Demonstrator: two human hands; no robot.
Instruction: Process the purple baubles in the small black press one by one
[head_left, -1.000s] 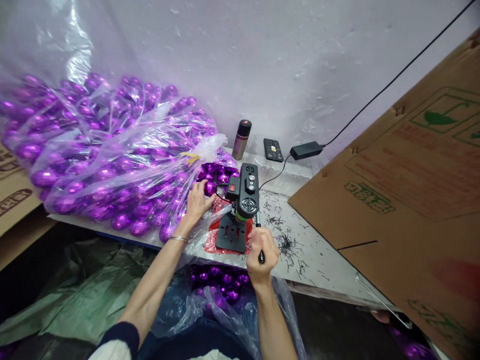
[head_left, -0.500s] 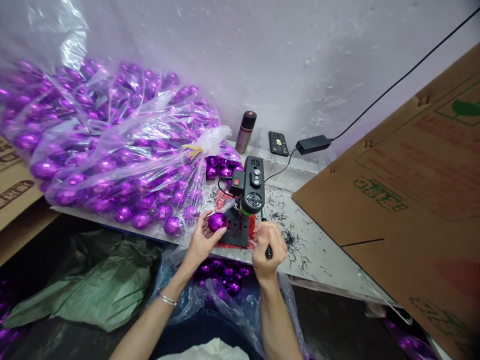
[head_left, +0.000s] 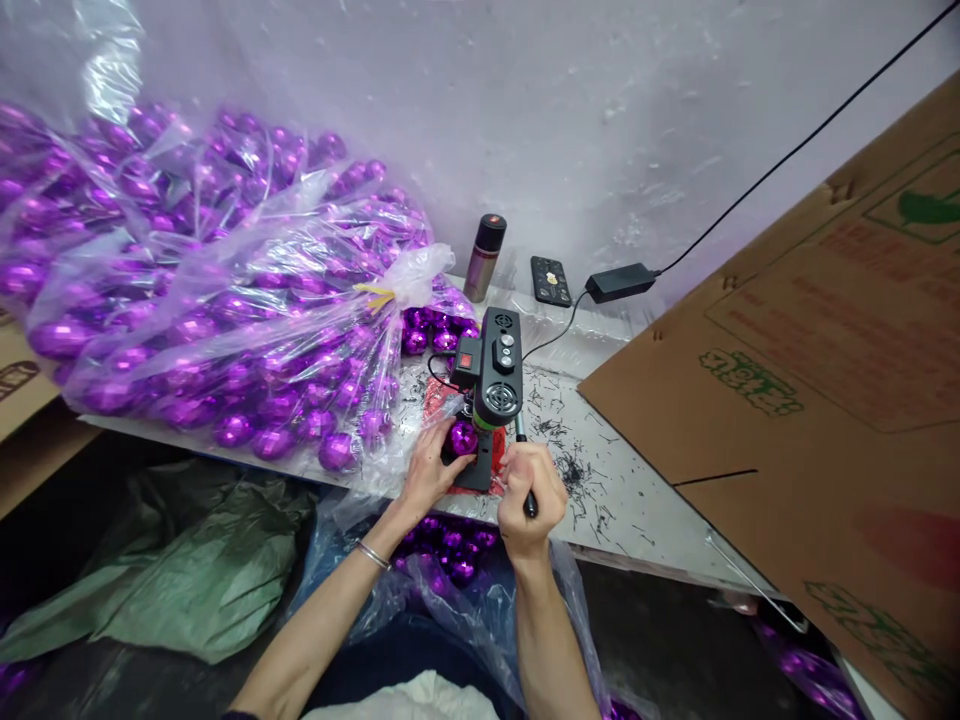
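A small black bench drill point(head_left: 493, 378) stands on a black base over a red sheet on the white table point(head_left: 622, 500). My left hand point(head_left: 429, 466) is closed on a shiny purple egg-shaped ornament point(head_left: 462, 437), holding it on the base under the drill head. At the drill's right side, my right hand point(head_left: 527, 486) is wrapped round the black lever handle point(head_left: 529, 503). Just behind the drill lie loose purple ornaments point(head_left: 431, 335).
Clear bags packed with purple ornaments point(head_left: 202, 310) fill the left of the table. An open bag of ornaments point(head_left: 450, 550) hangs below the table's front edge. A flask point(head_left: 482, 257), a remote point(head_left: 550, 280) and a power adapter point(head_left: 619, 282) sit by the wall. A big cardboard sheet point(head_left: 817, 400) leans at the right. Black shavings litter the table.
My left hand picked a purple ornament from the loose ones behind the drill, drew it toward me, then set it under the drill head. My right hand stayed on the lever.
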